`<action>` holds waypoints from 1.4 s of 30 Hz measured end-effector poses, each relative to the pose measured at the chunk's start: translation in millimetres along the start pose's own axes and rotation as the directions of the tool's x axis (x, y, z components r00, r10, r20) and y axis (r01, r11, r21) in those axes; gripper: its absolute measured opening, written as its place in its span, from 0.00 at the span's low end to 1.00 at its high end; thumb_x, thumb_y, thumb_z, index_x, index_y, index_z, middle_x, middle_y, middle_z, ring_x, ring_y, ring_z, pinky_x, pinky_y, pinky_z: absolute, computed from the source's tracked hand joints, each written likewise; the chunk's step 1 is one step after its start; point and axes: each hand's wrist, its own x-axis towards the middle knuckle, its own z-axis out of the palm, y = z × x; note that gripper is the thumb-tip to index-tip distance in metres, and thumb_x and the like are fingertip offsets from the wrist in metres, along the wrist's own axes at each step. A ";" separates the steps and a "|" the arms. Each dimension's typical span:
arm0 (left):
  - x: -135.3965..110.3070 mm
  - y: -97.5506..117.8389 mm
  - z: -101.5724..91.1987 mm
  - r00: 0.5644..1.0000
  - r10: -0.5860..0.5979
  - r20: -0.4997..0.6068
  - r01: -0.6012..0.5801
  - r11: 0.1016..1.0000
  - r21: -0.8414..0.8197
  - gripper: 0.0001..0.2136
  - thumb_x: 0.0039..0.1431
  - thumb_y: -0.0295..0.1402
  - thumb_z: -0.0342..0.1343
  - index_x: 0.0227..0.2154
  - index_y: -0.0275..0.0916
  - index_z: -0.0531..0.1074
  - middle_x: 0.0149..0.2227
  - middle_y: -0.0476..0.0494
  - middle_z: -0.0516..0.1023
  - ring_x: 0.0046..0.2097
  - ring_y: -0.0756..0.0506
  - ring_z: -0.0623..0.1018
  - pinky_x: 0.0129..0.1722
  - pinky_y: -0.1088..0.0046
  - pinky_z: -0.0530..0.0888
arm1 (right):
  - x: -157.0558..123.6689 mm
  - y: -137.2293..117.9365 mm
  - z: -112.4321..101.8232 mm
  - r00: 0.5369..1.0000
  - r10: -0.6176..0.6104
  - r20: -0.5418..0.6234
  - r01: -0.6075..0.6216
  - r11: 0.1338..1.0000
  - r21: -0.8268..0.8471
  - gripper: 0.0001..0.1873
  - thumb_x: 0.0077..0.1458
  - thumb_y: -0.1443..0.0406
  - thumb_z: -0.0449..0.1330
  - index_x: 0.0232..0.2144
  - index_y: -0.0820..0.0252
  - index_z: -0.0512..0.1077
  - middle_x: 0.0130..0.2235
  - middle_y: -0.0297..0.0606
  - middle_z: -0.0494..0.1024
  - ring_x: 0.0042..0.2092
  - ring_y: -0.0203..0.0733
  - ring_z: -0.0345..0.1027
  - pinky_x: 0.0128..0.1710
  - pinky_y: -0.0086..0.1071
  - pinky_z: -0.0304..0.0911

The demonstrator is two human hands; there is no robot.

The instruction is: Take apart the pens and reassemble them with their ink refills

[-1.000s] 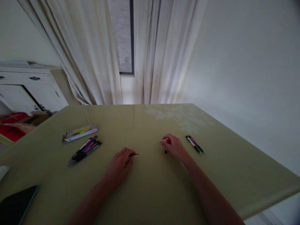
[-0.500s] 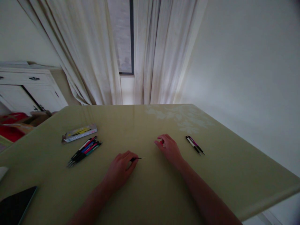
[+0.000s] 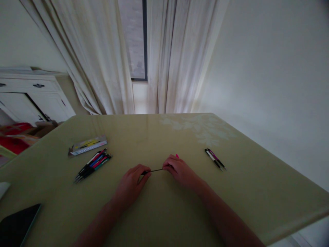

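My left hand [image 3: 131, 181] pinches the refill [image 3: 154, 170]; my right hand [image 3: 180, 169], closed round a pink barrel [image 3: 177, 156], meets its tip. Misaligned, the refill could bend or slip, I think.

the olive-green table [image 3: 164, 212] carried a flat box [image 3: 87, 145], a bunch of pens [image 3: 93, 165], a pair of pens [image 3: 215, 159] and a dark tablet [image 3: 17, 228].

Dim, underexposed; daylight via window [image 3: 133, 37] btwn curtains [image 3: 177, 55]; faint glare on table [image 3: 180, 127]; wide-angle warp at edges.
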 end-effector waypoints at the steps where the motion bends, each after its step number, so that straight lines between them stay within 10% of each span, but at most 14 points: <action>1: 0.3 -0.5 -0.5 1.000 -0.001 -0.004 0.001 1.000 0.000 0.10 0.72 0.40 0.51 0.43 0.43 0.76 0.42 0.44 0.81 0.43 0.43 0.80 0.45 0.65 0.74 | -0.2 2.4 -1.0 1.000 0.003 -0.003 -0.003 1.000 -0.006 0.07 0.70 0.67 0.58 0.38 0.59 0.75 0.40 0.38 0.77 0.43 0.41 0.71 0.48 0.34 0.64; 23: 0.2 -2.0 0.8 0.999 -0.036 -0.026 0.040 0.985 0.170 0.12 0.70 0.40 0.53 0.38 0.43 0.79 0.40 0.44 0.80 0.41 0.43 0.80 0.46 0.61 0.73 | -0.4 16.9 -7.4 0.999 0.030 -0.015 -0.033 0.939 -0.343 0.08 0.67 0.70 0.57 0.40 0.61 0.77 0.41 0.42 0.77 0.45 0.45 0.70 0.49 0.37 0.63; 34: 0.8 -5.2 5.2 0.998 -0.020 -0.061 0.030 0.987 0.161 0.09 0.69 0.37 0.54 0.41 0.43 0.79 0.41 0.45 0.80 0.42 0.43 0.80 0.47 0.62 0.74 | -0.1 -4.3 19.7 0.982 0.188 0.025 -0.180 0.964 -0.194 0.14 0.54 0.75 0.62 0.43 0.62 0.77 0.37 0.39 0.79 0.37 0.40 0.71 0.40 0.31 0.61; 42: -1.5 -5.5 6.5 0.985 0.165 -0.047 -0.145 0.947 0.288 0.09 0.69 0.36 0.55 0.36 0.43 0.79 0.36 0.46 0.80 0.36 0.44 0.79 0.39 0.66 0.72 | 1.5 -25.9 27.5 0.985 0.170 0.004 -0.168 0.969 0.181 0.12 0.60 0.60 0.69 0.43 0.61 0.79 0.32 0.35 0.80 0.32 0.38 0.71 0.34 0.29 0.62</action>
